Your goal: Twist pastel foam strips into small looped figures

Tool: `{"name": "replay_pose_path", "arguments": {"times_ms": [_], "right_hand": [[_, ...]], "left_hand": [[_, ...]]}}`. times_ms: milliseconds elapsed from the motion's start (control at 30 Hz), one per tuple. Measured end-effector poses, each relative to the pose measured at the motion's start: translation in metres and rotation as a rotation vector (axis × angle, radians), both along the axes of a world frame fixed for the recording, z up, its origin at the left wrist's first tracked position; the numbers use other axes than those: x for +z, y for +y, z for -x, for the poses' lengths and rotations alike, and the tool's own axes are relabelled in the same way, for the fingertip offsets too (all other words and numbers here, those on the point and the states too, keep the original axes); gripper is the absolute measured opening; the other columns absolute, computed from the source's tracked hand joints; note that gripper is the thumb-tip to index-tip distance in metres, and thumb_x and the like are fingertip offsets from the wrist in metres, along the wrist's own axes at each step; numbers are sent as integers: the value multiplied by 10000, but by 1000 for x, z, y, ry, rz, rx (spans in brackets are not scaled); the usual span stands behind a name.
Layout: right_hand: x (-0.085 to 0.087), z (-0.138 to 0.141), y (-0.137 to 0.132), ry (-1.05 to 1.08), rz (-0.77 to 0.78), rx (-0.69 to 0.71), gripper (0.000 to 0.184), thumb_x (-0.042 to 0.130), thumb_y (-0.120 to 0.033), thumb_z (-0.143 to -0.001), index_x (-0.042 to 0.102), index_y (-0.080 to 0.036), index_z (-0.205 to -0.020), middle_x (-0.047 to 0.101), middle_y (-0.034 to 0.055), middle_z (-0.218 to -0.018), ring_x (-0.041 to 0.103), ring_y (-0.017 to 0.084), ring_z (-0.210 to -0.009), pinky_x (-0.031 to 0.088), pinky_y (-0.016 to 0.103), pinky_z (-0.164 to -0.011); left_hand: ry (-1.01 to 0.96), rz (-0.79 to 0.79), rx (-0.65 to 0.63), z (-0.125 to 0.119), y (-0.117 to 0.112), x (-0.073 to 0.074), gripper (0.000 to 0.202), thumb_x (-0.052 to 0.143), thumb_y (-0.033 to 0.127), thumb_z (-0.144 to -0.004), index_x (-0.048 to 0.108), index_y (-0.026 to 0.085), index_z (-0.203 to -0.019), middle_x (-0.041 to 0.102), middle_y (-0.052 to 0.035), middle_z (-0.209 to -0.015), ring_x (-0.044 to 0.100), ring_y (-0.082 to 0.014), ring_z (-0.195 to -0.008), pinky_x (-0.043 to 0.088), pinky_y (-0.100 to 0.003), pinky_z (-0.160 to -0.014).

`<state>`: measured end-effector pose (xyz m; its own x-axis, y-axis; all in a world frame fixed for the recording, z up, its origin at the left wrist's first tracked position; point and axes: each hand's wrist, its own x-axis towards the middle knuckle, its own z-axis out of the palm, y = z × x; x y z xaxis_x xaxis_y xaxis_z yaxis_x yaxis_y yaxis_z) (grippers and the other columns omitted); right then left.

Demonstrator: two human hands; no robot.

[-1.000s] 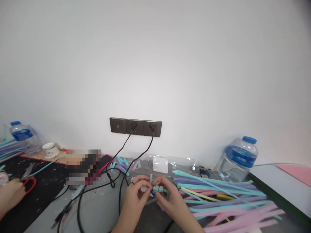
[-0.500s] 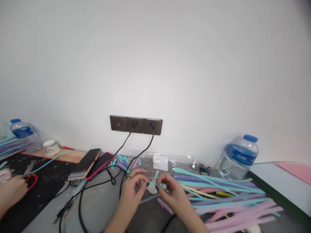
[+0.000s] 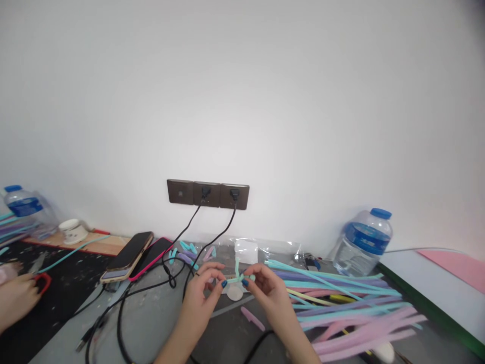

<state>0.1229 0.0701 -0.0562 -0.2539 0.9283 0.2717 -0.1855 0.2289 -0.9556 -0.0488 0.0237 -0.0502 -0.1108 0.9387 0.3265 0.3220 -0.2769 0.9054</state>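
Observation:
A pale mint pipe cleaner (image 3: 237, 267), bent with one end sticking up, stretches between my two hands. My left hand (image 3: 204, 290) pinches its left part between thumb and forefinger. With thumb and fingertips, my right hand (image 3: 267, 290) grips the twisted right part, where a small curled bit shows. Just beneath lies a round white disc (image 3: 235, 291). A folded pink pipe cleaner piece (image 3: 252, 319) rests on the table below my right hand. Behind my left hand are several short folded purple, turquoise and pink pieces (image 3: 188, 249).
Long pastel pipe cleaners (image 3: 341, 303) spread to the right, before a water bottle (image 3: 364, 240). Two phones (image 3: 128, 257) (image 3: 151, 259) and black cables (image 3: 121, 318) lie left. At far left, another person's hand (image 3: 18, 298) holds red-handled scissors (image 3: 44, 283). A clear plastic bag (image 3: 278, 248) lies by the wall.
The view has shifted slightly. My fingers have moved a little apart, showing more of the mint pipe cleaner between them, its upright end and the white disc. Both hands still pinch it.

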Motion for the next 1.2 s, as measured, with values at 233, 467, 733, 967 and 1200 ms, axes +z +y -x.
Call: {"name": "replay_pose_path", "arguments": {"times_ms": [233,467,733,967,1200], "right_hand": [[3,-1,-1,77,13,2,250,723,-397,-736,607,-186,-804,567,15,-730,529,143,-663,435,222,-576],[0,-3,2,39,-13,-42,261,709,-403,-741,600,-191,-847,604,37,-787,574,176,-729,454,250,-620],[-9,-4,3,-343,-111,-25,86,647,-221,-738,640,-182,-815,419,-56,-551,380,113,-511,290,223,-492],[-5,-1,2,-326,-236,50,141,581,-98,-733,640,-196,-815,550,2,-754,462,124,-602,353,223,-538],[-2,-2,-2,-367,-345,30,172,562,-55,-737,599,-203,-816,556,-3,-774,467,118,-605,367,217,-550]], "left_hand": [[-38,-4,30,0,0,5,147,525,264,-817,637,181,-770,635,-129,-1052,598,-270,-1018,516,-291,-675],[-64,53,-75,3,-1,3,122,530,262,-828,614,183,-789,641,-116,-1045,598,-259,-1018,498,-302,-753],[-449,175,-175,-2,4,-11,396,705,363,-720,507,229,-1035,618,-49,-939,609,-179,-783,509,-284,-670],[-438,266,-220,-12,5,-5,304,790,372,-609,638,146,-744,542,15,-645,507,-121,-601,449,-232,-575],[-385,331,-164,-15,2,-4,333,756,436,-603,674,135,-720,550,7,-573,497,-136,-557,425,-221,-482]]}}
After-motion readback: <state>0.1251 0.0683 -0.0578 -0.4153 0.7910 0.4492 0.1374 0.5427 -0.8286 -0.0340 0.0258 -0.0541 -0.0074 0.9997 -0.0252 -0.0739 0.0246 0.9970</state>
